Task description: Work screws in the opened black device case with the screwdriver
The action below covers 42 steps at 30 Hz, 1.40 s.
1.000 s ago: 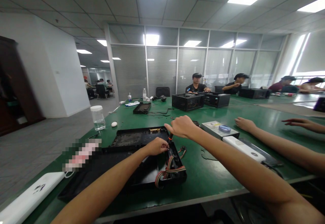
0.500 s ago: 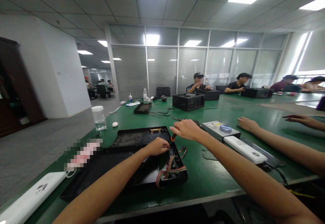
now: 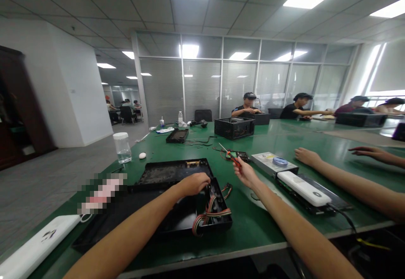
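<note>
An open black computer case [image 3: 171, 211] lies on the green table [image 3: 253, 224], a striped ribbon cable [image 3: 209, 215] hanging over its right wall. My left hand [image 3: 193, 183] rests closed on the case's upper right edge, fingers curled over the rim. My right hand [image 3: 245, 173] is lifted to the right of the case and holds a small screwdriver with a red handle [image 3: 230, 156], its tip pointing up and left.
A drive with a blue disc [image 3: 274, 163] and a white device [image 3: 303, 188] lie right of my hand. Another person's arms [image 3: 348, 178] rest on the table at right. A plastic jar [image 3: 122, 146] stands left; other cases [image 3: 234, 127] and seated people are farther back.
My right hand has pulled the screwdriver away from the case's corner and raised it to the right. My left hand has stayed on the case edge.
</note>
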Each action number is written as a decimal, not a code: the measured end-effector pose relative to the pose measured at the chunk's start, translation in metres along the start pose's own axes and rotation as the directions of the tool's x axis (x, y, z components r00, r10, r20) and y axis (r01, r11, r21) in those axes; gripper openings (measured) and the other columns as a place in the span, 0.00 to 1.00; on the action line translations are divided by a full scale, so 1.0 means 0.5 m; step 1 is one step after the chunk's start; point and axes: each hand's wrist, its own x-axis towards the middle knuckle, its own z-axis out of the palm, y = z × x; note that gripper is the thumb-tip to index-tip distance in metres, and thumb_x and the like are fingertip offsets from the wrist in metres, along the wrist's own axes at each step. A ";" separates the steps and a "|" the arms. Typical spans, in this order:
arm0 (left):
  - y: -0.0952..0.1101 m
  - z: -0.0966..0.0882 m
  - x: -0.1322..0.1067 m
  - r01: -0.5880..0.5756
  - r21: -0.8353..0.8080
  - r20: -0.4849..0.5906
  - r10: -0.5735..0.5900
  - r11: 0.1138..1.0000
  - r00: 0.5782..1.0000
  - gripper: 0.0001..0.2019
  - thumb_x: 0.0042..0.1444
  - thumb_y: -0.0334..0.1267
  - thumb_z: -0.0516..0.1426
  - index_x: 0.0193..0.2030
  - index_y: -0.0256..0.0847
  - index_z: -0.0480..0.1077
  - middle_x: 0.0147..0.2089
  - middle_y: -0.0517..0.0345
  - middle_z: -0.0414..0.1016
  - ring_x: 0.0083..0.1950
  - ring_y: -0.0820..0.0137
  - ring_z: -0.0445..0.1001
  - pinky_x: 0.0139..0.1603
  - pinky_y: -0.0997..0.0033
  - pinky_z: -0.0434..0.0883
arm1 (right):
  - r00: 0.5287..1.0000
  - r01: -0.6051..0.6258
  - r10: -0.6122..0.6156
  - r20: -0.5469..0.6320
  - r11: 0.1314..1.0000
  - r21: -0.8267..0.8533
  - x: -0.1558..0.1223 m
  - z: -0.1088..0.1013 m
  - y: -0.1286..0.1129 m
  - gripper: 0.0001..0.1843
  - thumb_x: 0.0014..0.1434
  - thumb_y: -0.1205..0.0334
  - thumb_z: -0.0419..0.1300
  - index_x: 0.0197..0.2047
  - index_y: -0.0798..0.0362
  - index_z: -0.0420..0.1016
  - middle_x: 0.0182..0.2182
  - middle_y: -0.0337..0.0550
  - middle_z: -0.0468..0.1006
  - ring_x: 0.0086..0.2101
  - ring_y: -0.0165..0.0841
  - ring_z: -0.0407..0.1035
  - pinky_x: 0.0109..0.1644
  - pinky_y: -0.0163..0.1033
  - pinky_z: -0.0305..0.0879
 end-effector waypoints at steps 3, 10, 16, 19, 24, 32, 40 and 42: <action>-0.018 -0.032 -0.002 0.055 -0.063 0.025 -0.053 0.997 0.998 0.08 0.55 0.34 0.51 0.36 0.36 0.70 0.36 0.55 0.72 0.38 0.72 0.69 0.43 0.77 0.63 | 0.992 -0.005 0.008 0.127 1.000 -0.022 -0.013 0.024 0.000 0.07 0.50 0.63 0.59 0.33 0.54 0.65 0.26 0.38 0.70 0.22 0.23 0.64 0.21 0.27 0.64; -0.067 -0.048 -0.037 0.439 -0.202 0.475 -0.304 0.876 0.826 0.06 0.45 0.36 0.58 0.29 0.35 0.72 0.23 0.60 0.72 0.23 0.75 0.69 0.23 0.81 0.63 | 0.987 -0.026 0.030 0.160 0.999 -0.028 -0.023 0.020 0.000 0.11 0.50 0.58 0.57 0.26 0.53 0.57 0.20 0.31 0.60 0.16 0.20 0.54 0.14 0.25 0.50; -0.047 -0.067 -0.043 0.411 -0.043 0.509 -0.334 0.911 0.794 0.09 0.38 0.37 0.62 0.29 0.39 0.73 0.24 0.62 0.73 0.24 0.76 0.68 0.23 0.82 0.61 | 0.958 0.167 -0.056 0.282 0.907 -0.387 -0.044 0.043 -0.015 0.19 0.55 0.47 0.48 0.23 0.53 0.54 0.16 0.30 0.54 0.14 0.20 0.46 0.16 0.28 0.42; -0.036 -0.092 -0.047 0.388 0.028 0.504 -0.348 0.921 0.790 0.12 0.34 0.38 0.64 0.29 0.40 0.73 0.26 0.62 0.73 0.24 0.76 0.68 0.22 0.81 0.59 | 0.877 0.442 -0.127 0.463 0.593 -0.674 -0.107 0.079 -0.029 0.19 0.56 0.49 0.48 0.21 0.54 0.57 0.16 0.32 0.57 0.17 0.24 0.53 0.21 0.31 0.50; -0.055 -0.138 -0.059 0.355 0.085 0.431 -0.356 0.931 0.829 0.10 0.47 0.41 0.57 0.34 0.40 0.72 0.26 0.60 0.72 0.26 0.74 0.68 0.24 0.79 0.58 | 0.600 0.798 0.122 0.791 -0.022 -0.602 -0.285 0.124 -0.036 0.07 0.55 0.60 0.52 0.35 0.52 0.67 0.32 0.40 0.71 0.32 0.31 0.65 0.34 0.34 0.56; -0.136 -0.090 -0.079 0.403 0.100 0.308 -0.413 0.910 0.857 0.19 0.49 0.44 0.55 0.47 0.39 0.64 0.35 0.58 0.71 0.31 0.74 0.67 0.28 0.80 0.59 | 0.693 0.705 0.162 0.702 -0.353 -0.615 -0.395 0.086 0.004 0.10 0.50 0.64 0.56 0.38 0.49 0.64 0.34 0.40 0.71 0.29 0.33 0.66 0.28 0.35 0.52; -0.127 -0.109 -0.057 0.070 0.280 0.280 -0.151 0.958 0.948 0.06 0.42 0.33 0.60 0.24 0.37 0.65 0.27 0.60 0.67 0.32 0.71 0.65 0.33 0.77 0.59 | 0.782 0.619 0.097 0.616 -0.235 -0.749 -0.380 0.086 -0.002 0.03 0.52 0.64 0.54 0.33 0.51 0.65 0.32 0.39 0.71 0.31 0.32 0.66 0.32 0.34 0.55; -0.101 -0.147 -0.054 0.052 0.304 0.238 -0.129 0.951 0.963 0.07 0.43 0.36 0.61 0.25 0.38 0.65 0.28 0.59 0.67 0.33 0.70 0.66 0.34 0.76 0.60 | 0.787 0.614 0.094 0.610 -0.226 -0.756 -0.344 0.090 0.002 0.04 0.54 0.62 0.53 0.34 0.51 0.66 0.32 0.40 0.71 0.32 0.32 0.66 0.33 0.34 0.56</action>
